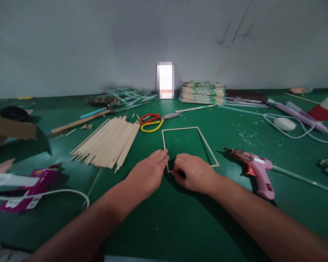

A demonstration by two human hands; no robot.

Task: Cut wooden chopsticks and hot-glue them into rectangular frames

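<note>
A four-sided frame of thin wooden sticks (179, 128) lies flat on the green table. My left hand (149, 171) is at its left side, fingers together, the fingertips over the stick near the front left corner. My right hand (194, 173) has its fingers curled in a pinch on the near side, close to that corner; the fingers cover part of the stick. Left of the frame, many loose wooden sticks (106, 143) lie in a pile. Scissors (168, 116) with one red and one yellow handle rest behind it. A pink hot glue gun (262, 178) lies right of my right hand.
Wrapped stick bundles (203, 94) are stacked by the wall, beside a blurred-out white rectangle (165, 78). A wooden handle (79, 122) and cardboard (13, 128) are at left. A purple device (30, 194) trails a white cable. A red-and-white cup (324, 111) stands far right.
</note>
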